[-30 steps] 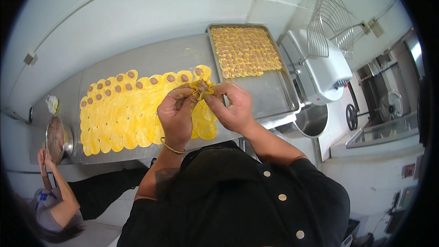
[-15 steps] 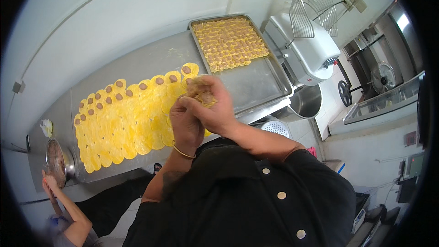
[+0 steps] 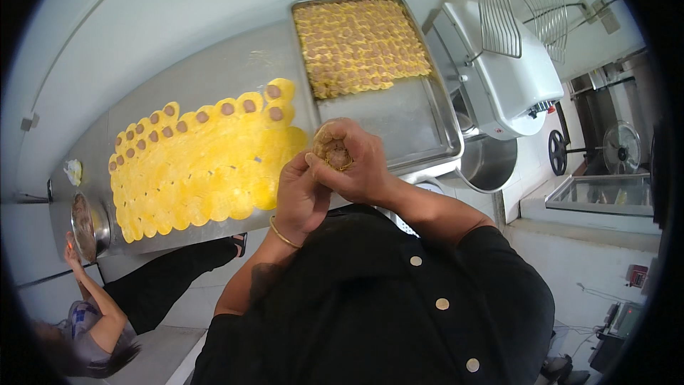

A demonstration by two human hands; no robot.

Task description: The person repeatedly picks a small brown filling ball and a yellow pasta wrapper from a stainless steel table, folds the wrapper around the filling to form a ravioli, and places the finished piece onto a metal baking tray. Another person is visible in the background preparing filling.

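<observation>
My right hand (image 3: 360, 164) curls around an open-topped dumpling (image 3: 338, 157), its meat filling facing up inside a yellowish wrapper. Against the right thumb, my left hand (image 3: 303, 189) is closed, fingers bent; what lies inside it is hidden. Left of my hands, overlapping round yellow dumpling wrappers (image 3: 192, 185) cover much of the steel table (image 3: 235, 64). Lumps of meat filling (image 3: 249, 105) sit on the wrappers along the far edge and right corner. Beyond my hands, a metal tray (image 3: 406, 128) holds packed rows of filled dumplings (image 3: 363, 43) in its far part.
A white mixer (image 3: 491, 64) with a wire guard and steel bowl (image 3: 491, 160) stands right of the tray. At the far left, a co-worker (image 3: 107, 314) reaches toward a metal bowl (image 3: 91, 228) of brown filling. A crumpled pale item (image 3: 73, 171) lies behind that bowl.
The wrapper in my right hand has become more rounded around the filling. My joined hands have shifted slightly right, uncovering a filled wrapper at the sheet's right corner. The view has tilted a little.
</observation>
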